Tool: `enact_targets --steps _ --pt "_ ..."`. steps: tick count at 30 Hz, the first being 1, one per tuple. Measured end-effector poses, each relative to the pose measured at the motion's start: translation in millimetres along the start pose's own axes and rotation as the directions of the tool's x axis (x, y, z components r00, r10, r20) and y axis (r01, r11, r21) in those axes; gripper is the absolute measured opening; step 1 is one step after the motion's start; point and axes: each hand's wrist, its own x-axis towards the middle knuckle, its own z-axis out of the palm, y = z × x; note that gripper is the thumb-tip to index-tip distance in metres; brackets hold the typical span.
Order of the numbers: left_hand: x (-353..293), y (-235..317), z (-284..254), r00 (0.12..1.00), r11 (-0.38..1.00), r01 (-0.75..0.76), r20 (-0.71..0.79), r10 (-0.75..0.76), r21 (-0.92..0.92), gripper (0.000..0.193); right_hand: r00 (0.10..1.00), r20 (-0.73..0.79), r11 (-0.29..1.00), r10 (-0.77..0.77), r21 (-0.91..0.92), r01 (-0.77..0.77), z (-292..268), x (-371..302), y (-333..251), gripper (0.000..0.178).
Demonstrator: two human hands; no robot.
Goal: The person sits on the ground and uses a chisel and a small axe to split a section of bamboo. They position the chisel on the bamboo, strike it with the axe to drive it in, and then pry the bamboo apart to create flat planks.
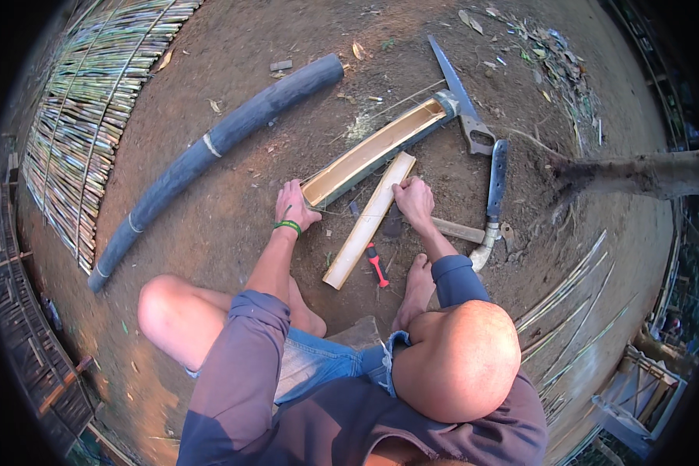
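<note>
My left hand [296,204], a green band on its wrist, closes on the near end of a bamboo trough [380,145], a thick green tube with its pale hollow laid open. My right hand [414,199] is pinched on a thin strand [349,213] that stretches across from the trough's near end. Beneath that strand a split bamboo strip [370,221], pale side up, lies on the ground between my hands. A red and black hand tool [377,265] rests by its lower end. Beside my right wrist lies a wooden-handled tool [458,231], its dark head partly hidden.
A hand saw [464,101] and a big knife [496,190] with a curved pale handle lie to the right. Far right stands a tree trunk [637,174]. A long dark bamboo pole [210,146] lies left, near a mat of tied sticks [93,116]. Thin sticks [567,291] lie lower right.
</note>
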Motion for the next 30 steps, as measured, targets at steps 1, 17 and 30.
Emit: enact_targets --steps 1,17,30 --pt "-0.9 -0.8 -0.4 1.0 1.0 0.016 0.009 -0.016 0.002 0.092 1.0 -0.002 1.0 0.004 0.03 -0.004 -0.6 -1.5 -0.9 0.045" --pt "-3.3 -3.3 -0.6 1.0 1.0 0.019 -0.009 -0.018 0.025 0.091 0.996 -0.058 0.634 0.07 0.773 0.0 -74.1 -49.6 14.6 0.027" --pt "-4.5 1.8 -2.5 1.0 1.0 0.02 -0.011 -0.019 0.022 0.091 0.814 -0.428 0.47 0.393 0.854 0.223 -332.4 40.1 204.5 0.027"
